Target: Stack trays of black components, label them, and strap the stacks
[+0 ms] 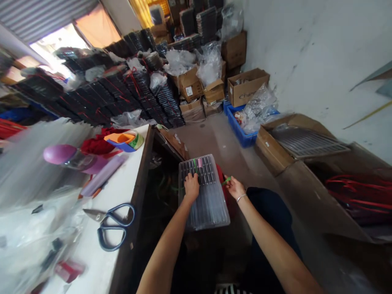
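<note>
A stack of clear plastic trays [210, 204] with a row of dark slim pieces and one pink label at its far end rests in front of me, tilted. My left hand [192, 185] lies on top of it, fingers curled down at the dark row. A thin green strap [194, 164] runs from the fingertips toward the far edge. Just right of the trays, my right hand [235, 188] pinches a green strap end [227, 180]. Something red [220, 175], perhaps a stool seat, shows under the trays.
On the white table [128, 179] at left lie blue-handled scissors [114, 224], a tape dispenser [125, 141] and a purple bottle [73, 157]. Cartons [248, 85], a blue crate [245, 132] and strapped black stacks [122, 94] stand beyond. An open box [272, 151] is at right.
</note>
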Demonstrator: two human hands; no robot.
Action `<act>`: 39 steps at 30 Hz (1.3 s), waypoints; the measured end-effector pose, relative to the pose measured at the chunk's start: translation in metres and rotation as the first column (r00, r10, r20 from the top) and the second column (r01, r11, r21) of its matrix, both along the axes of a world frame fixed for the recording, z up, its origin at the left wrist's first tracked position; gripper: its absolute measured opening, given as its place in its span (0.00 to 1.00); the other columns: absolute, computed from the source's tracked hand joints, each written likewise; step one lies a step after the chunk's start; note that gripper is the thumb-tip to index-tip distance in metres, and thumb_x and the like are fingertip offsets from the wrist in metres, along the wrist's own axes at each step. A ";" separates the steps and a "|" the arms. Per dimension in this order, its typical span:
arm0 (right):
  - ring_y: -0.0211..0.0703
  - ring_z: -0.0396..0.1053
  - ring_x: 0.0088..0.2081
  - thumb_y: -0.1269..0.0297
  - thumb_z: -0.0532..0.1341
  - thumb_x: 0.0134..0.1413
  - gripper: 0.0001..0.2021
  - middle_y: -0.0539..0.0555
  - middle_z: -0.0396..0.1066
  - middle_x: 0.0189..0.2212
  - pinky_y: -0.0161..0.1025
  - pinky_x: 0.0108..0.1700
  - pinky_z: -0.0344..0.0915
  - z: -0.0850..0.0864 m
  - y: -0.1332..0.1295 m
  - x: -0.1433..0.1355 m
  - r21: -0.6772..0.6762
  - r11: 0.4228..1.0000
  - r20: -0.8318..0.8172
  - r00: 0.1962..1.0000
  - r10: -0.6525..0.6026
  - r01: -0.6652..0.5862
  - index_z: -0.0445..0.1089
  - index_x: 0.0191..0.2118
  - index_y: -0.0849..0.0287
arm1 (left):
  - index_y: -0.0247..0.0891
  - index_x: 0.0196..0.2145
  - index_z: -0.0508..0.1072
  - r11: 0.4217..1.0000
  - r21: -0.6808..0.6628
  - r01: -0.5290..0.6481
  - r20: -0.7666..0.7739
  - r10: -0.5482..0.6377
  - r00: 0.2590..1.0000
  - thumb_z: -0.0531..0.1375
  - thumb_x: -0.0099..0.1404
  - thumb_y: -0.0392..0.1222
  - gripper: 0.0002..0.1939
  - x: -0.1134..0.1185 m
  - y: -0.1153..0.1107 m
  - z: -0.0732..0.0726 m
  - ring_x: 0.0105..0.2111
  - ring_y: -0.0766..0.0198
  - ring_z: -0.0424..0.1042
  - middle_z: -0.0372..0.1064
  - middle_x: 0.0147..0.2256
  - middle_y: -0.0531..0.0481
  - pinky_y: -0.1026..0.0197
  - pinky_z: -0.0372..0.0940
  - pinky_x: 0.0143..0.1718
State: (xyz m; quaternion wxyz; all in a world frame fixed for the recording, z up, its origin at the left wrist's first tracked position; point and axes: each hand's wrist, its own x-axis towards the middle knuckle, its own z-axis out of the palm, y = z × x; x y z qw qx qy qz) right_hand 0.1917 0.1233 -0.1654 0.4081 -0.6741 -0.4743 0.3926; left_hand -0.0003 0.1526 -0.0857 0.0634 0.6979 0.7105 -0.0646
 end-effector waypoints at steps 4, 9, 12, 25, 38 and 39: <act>0.36 0.69 0.28 0.60 0.44 0.64 0.21 0.56 0.73 0.31 0.35 0.32 0.66 0.029 0.005 -0.018 0.069 0.979 0.080 0.979 0.187 -0.193 0.67 0.50 0.64 | 0.37 0.42 0.69 0.993 0.108 -0.043 0.093 0.033 0.995 0.42 0.69 0.36 0.17 -0.005 -0.014 -0.014 0.46 0.53 0.62 0.63 0.44 0.39 0.53 0.58 0.45; 0.45 0.70 0.39 0.73 0.49 0.57 0.24 0.58 0.73 0.34 0.42 0.44 0.63 0.052 -0.014 -0.066 -0.006 0.908 0.356 0.847 0.394 -0.420 0.60 0.59 0.57 | 0.38 0.37 0.69 0.987 0.145 -0.075 0.225 0.041 0.973 0.42 0.70 0.38 0.17 -0.014 -0.021 -0.024 0.44 0.56 0.62 0.64 0.42 0.43 0.56 0.56 0.44; 0.50 0.70 0.40 0.75 0.45 0.58 0.25 0.64 0.72 0.35 0.47 0.44 0.63 0.055 -0.016 -0.077 -0.104 0.903 0.490 0.769 0.411 -0.417 0.53 0.62 0.62 | 0.38 0.37 0.69 0.985 0.145 -0.088 0.295 0.042 0.955 0.42 0.70 0.37 0.16 -0.017 -0.030 -0.026 0.44 0.56 0.62 0.65 0.42 0.44 0.56 0.55 0.45; 0.42 0.70 0.40 0.64 0.57 0.60 0.09 0.55 0.71 0.38 0.45 0.44 0.67 0.070 0.032 -0.102 -0.246 0.879 0.443 0.759 0.477 -0.409 0.69 0.41 0.64 | 0.35 0.35 0.69 0.979 0.147 -0.139 0.561 0.033 0.827 0.41 0.70 0.35 0.17 -0.030 -0.037 -0.028 0.37 0.63 0.65 0.68 0.34 0.47 0.61 0.56 0.41; 0.30 0.64 0.23 0.59 0.56 0.61 0.13 0.48 0.67 0.29 0.31 0.25 0.65 0.036 0.047 -0.136 -0.110 0.960 -0.044 0.966 0.253 -0.256 0.65 0.44 0.64 | 0.35 0.36 0.71 0.982 0.173 -0.069 0.591 -0.048 0.806 0.46 0.63 0.30 0.14 -0.029 -0.040 -0.032 0.41 0.58 0.64 0.70 0.38 0.43 0.57 0.55 0.44; 0.31 0.64 0.24 0.59 0.56 0.61 0.13 0.49 0.67 0.29 0.31 0.26 0.65 0.035 0.047 -0.137 -0.081 0.966 -0.051 0.969 0.242 -0.246 0.66 0.44 0.64 | 0.35 0.38 0.71 0.982 0.178 -0.071 0.590 -0.048 0.806 0.46 0.64 0.31 0.14 -0.029 -0.040 -0.032 0.42 0.57 0.64 0.70 0.39 0.43 0.57 0.55 0.44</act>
